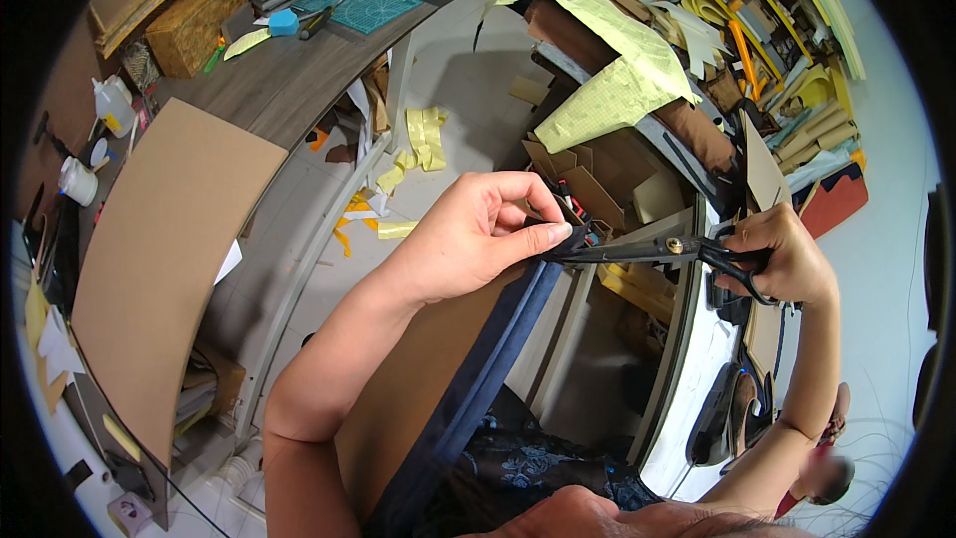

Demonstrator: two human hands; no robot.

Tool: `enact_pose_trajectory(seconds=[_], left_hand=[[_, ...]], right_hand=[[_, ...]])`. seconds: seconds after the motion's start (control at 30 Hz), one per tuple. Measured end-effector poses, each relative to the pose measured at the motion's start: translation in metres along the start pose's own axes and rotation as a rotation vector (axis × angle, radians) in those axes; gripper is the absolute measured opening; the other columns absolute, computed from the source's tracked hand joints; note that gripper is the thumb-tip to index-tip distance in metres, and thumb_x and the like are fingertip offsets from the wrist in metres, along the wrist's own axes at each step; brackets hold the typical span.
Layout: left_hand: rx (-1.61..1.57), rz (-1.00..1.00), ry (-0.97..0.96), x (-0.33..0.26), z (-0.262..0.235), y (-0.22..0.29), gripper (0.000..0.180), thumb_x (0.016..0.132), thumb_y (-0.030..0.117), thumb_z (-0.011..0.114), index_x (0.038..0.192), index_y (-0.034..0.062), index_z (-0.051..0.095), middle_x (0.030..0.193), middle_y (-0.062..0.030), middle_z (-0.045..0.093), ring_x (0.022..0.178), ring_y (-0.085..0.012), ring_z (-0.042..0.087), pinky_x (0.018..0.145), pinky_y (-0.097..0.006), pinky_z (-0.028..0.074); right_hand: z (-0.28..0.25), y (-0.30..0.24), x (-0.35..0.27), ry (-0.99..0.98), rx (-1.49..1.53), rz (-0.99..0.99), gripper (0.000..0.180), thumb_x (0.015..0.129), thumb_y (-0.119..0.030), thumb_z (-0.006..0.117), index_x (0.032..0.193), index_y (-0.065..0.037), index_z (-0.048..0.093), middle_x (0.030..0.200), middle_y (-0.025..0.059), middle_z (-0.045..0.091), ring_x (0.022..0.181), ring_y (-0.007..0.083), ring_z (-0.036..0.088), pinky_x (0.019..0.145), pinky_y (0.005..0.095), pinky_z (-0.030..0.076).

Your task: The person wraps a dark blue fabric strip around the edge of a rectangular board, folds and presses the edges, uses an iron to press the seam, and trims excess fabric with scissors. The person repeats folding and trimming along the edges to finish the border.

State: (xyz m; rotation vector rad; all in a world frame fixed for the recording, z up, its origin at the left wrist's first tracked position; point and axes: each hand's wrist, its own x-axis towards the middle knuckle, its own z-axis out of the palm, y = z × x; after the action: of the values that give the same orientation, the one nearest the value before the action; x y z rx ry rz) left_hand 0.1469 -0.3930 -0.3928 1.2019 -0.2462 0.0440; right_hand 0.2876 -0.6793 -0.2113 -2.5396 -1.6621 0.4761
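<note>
My left hand [463, 239] pinches a dark piece of fabric [564, 243] between thumb and forefinger at the far corner of a panel. The panel [428, 369] has a brown face and a padded navy blue fabric edge [488, 354], and slants up from my lap. In my right hand [792, 251] are scissors [637, 252], gripped by their black handles. Their dark blades point left and reach the fabric right beside my left fingertips. The blades look almost closed, and their tips are partly hidden by the cloth.
Left stands a wooden table [299, 80] bearing a large brown board [179, 239] and a green cutting mat [373, 6]. Yellow scraps [426, 139] lie on the floor. Yellow sheeting [622, 90] covers things far right; a white-topped bench [677, 438] runs close by my right arm.
</note>
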Motion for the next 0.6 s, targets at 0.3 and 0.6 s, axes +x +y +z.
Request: enact_pose_trajectory(seconds=[0.3,0.6], left_hand=[[-0.038,0.032,-0.003,0.001,0.002,0.000,0.008,0.093,0.007,0.070,0.093,0.0009,0.065,0.086,-0.0009,0.068,0.079,-0.0051,0.063,0.073,-0.021,0.050],[-0.024,0.033,-0.006,0.002,0.002,0.000,0.009,0.095,0.008,0.068,0.092,0.0009,0.063,0.090,-0.0040,0.071,0.081,-0.0053,0.065,0.071,-0.020,0.051]], right_hand=[[0.014,0.002,0.000,0.034,0.026,-0.025,0.035,0.060,-0.009,0.085,0.090,0.004,0.073,0.063,0.0104,0.052,0.053,0.0247,0.050,0.049,0.0344,0.035],[0.014,-0.003,0.005,0.032,-0.015,-0.034,0.030,0.063,-0.009,0.084,0.089,0.003,0.074,0.062,0.0097,0.053,0.052,0.0236,0.051,0.049,0.0336,0.037]])
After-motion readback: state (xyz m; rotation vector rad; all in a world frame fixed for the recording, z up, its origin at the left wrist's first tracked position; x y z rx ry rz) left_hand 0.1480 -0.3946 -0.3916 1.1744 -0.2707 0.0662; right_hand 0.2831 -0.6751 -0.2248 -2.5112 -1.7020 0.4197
